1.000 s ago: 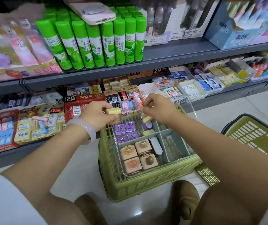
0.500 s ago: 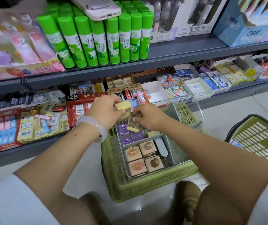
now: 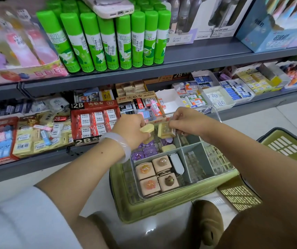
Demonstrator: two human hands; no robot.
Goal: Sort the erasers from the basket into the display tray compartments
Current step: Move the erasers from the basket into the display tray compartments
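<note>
Right hand (image 3: 189, 123) now higher, apparently pinching eraser (image 3: 164, 131).

Clear display tray (image 3: 183, 190) atop green basket (image 3: 162, 211); pink erasers (image 3: 155, 175) front-left, purple erasers (image 3: 146, 151) behind.

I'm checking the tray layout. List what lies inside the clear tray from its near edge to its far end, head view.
Four pink square erasers → white eraser → purple erasers → loose yellow eraser → yellow eraser pinched by right hand.
</note>
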